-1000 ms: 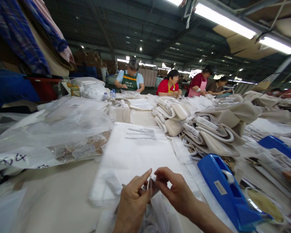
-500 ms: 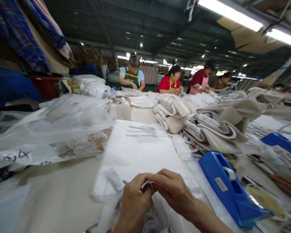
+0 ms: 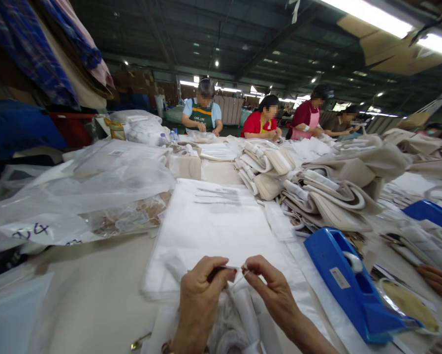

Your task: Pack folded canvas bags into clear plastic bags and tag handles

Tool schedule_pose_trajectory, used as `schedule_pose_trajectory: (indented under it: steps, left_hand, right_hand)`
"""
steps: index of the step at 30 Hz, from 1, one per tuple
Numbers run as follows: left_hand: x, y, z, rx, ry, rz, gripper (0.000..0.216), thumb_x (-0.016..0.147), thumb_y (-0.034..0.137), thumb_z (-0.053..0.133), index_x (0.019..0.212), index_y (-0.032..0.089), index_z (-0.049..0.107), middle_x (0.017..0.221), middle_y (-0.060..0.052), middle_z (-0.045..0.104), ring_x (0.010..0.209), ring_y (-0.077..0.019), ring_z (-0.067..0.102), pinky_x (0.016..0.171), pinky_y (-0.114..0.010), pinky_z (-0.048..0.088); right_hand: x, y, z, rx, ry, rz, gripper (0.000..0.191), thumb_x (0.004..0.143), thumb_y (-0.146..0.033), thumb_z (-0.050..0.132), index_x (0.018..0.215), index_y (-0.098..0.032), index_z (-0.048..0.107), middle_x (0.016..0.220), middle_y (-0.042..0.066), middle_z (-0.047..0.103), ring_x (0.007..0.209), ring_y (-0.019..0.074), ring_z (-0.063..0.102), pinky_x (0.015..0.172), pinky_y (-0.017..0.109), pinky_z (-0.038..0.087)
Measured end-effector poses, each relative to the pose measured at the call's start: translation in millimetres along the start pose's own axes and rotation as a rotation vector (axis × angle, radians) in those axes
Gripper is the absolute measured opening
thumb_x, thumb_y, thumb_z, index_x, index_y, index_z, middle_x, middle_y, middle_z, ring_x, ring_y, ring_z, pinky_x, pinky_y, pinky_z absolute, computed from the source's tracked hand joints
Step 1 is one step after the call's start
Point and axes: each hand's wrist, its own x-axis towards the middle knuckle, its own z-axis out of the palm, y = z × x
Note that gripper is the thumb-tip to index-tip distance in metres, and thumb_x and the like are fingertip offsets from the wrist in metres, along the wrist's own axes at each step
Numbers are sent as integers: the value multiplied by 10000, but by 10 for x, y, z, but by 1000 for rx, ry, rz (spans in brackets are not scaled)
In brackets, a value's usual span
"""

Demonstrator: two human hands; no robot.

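Low in the middle of the head view, my left hand [image 3: 203, 295] and my right hand [image 3: 270, 290] are raised over the table, a small gap between their fingertips. A thin pale string [image 3: 240, 280] runs across that gap, pinched between thumb and forefinger on both sides. Whatever else lies inside the left fingers is hidden. Beneath the hands is a bundle in white and clear wrapping [image 3: 239, 319]. Just beyond them lies a stack of white plastic bags [image 3: 217, 228] with dark printed lines near its far edge.
To the right stands a blue tape dispenser [image 3: 354, 285], behind it a heap of folded beige bags [image 3: 317, 191]. A large clear plastic sack [image 3: 88, 191] lies at left. Several co-workers, one in a green apron [image 3: 202, 115], work across the table. A metal clasp [image 3: 140, 341] lies near the front.
My hands have moved apart from being together, the right one shifting to the right. The string now shows stretched between them. The view has shifted slightly.
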Motion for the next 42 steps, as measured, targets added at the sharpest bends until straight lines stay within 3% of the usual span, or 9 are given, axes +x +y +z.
schedule_pose_trajectory:
  steps: [4,10,14,20,25,29,33,36,42]
  left_hand:
    - [-34,57,-8,-251,211,32,179,639,283,714,780,183,668,599,27,637,504,-92,537,485,-173,462]
    - [-70,48,1,-344,37,134,264,679,271,710,930,221,646,838,-7,672,553,-106,569,531,-228,502]
    - [-29,-19,10,49,166,193,283,774,274,568,1056,247,571,941,-30,639,779,-172,593,723,-335,494]
    - [-13,-42,70,669,-162,289,109,781,167,551,693,207,601,732,5,637,777,-196,569,888,-485,360]
    - [-39,-9,84,966,-158,255,180,793,140,495,640,191,576,697,-6,631,805,-192,574,999,-547,217]
    - [-34,-48,109,966,-176,210,248,863,246,441,709,200,630,741,-40,663,792,-223,592,981,-589,210]
    - [3,-85,84,534,185,271,265,867,327,405,987,206,608,969,-75,666,928,-240,584,952,-515,310]
    - [44,-82,3,108,527,107,303,841,428,421,930,201,601,923,-65,658,907,-226,579,814,-389,422]
    - [98,-82,-94,-185,765,80,248,820,424,480,894,221,601,853,-5,630,857,-160,565,755,-279,405]
  right_hand:
    - [36,-139,-43,-83,-78,-109,277,716,-148,568,980,-223,611,879,26,595,761,148,535,661,261,427]
    - [142,-248,136,37,-103,-11,109,753,-272,604,768,-198,682,660,-6,575,613,123,500,567,243,396]
    - [126,-168,147,207,66,229,230,710,-383,642,666,-159,667,516,-24,526,486,95,429,451,216,329]
    - [98,-180,132,283,127,234,219,669,-375,692,644,-158,675,516,-14,550,488,93,458,454,214,361]
    - [226,26,104,250,255,336,312,619,-456,683,660,-149,638,547,-4,563,465,87,438,416,218,340]
    - [236,222,7,94,212,435,339,552,-465,718,609,-149,611,524,11,555,434,113,444,380,238,325]
    - [121,24,5,-310,267,55,338,739,-403,611,1005,-195,603,948,74,617,780,189,564,663,320,456]
    - [146,-245,159,-509,-13,-195,220,882,-309,434,977,-206,604,953,72,635,866,188,567,771,332,419]
    - [545,-328,554,-400,-612,222,203,802,-351,558,796,-165,641,646,22,630,611,144,537,590,266,353]
